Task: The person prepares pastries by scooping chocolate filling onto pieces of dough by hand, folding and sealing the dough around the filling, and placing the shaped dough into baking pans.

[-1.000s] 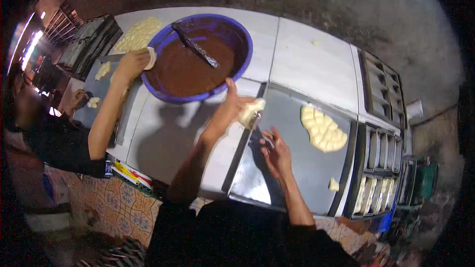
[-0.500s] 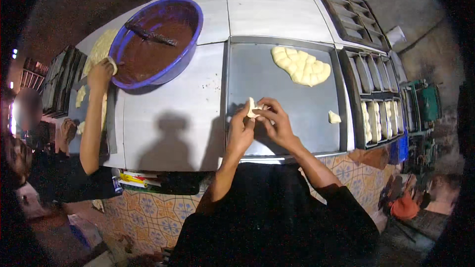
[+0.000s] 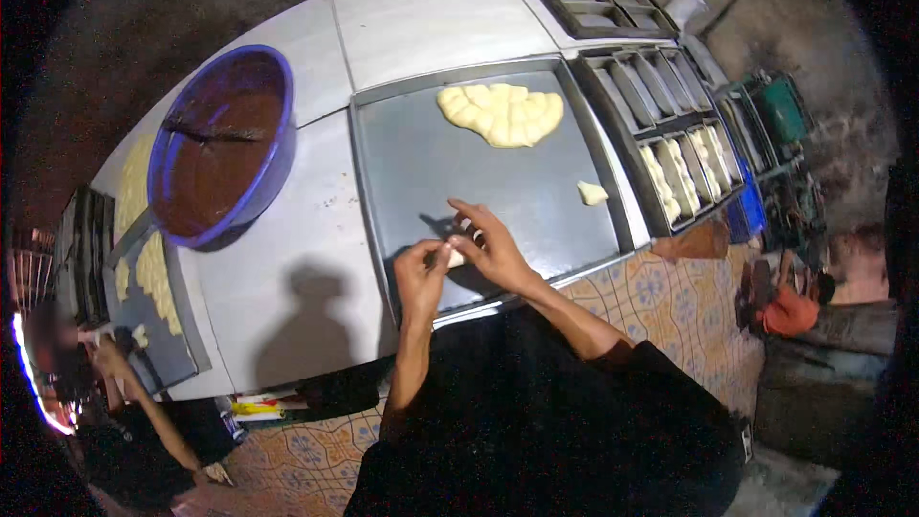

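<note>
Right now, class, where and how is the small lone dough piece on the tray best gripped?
Likely by its middle, pinched from above and the left: the dough piece is a small, separate lump, with the tray's wall close on its right.

left hand [image 3: 418, 276], right hand [image 3: 490, 247] pinching small dough piece [image 3: 456, 258] above grey tray [image 3: 412, 168]

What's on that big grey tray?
A big patch of dough pieces and one small dough lump. The left hand and right hand, holding a bit of dough, hide the tray beneath them.
</note>
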`<state>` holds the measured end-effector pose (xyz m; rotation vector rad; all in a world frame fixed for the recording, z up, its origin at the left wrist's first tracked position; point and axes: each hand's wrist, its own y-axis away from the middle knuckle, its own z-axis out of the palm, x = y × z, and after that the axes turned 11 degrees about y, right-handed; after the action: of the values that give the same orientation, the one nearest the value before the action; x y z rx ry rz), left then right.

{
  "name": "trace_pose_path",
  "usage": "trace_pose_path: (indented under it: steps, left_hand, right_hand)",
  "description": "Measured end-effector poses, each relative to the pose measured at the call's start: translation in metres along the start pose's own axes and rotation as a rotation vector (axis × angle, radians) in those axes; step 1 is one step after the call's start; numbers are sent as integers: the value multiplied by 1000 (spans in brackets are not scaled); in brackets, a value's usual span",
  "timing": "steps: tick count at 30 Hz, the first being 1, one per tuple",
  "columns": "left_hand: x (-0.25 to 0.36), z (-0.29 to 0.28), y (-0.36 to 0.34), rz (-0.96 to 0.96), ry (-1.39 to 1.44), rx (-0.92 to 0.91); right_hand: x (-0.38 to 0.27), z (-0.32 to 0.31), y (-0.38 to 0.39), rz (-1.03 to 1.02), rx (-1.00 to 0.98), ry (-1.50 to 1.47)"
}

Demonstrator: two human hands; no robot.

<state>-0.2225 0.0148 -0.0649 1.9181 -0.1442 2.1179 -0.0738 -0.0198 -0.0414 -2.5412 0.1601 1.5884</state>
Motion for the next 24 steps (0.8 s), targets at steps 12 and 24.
trace_pose_path:
  steps: [12,24]
  left_hand:
    - [9,-23,-9,224,215,184]
    - [25,-2,3,164,270,16]
  right_hand:
    - [102,-50,-27,64,88,22]
    - [159,-133,7,127,424,1154]
